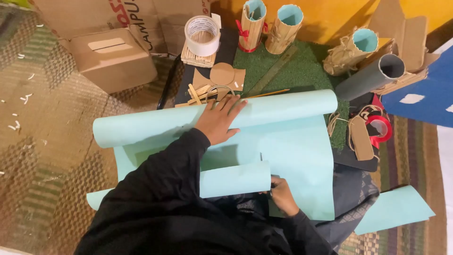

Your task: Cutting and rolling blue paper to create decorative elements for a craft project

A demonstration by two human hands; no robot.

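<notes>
A large light-blue paper sheet (292, 151) lies spread on the floor, its far end curled into a roll (188, 120) and its near end curled up too. My left hand (219, 120) presses flat on the far roll, fingers spread. My right hand (282, 192) is at the near curl's right edge, closed on scissors (262, 163) whose thin blade tip sticks up through the paper. My black sleeves cover the sheet's lower left.
A cardboard box (113, 59), a white tape roll (202, 34), stick-covered cups (283, 27), a grey tube (370, 75), a green mat (292, 71), red tape (381, 127) and a cut blue piece (394, 208) surround the sheet on a woven rug.
</notes>
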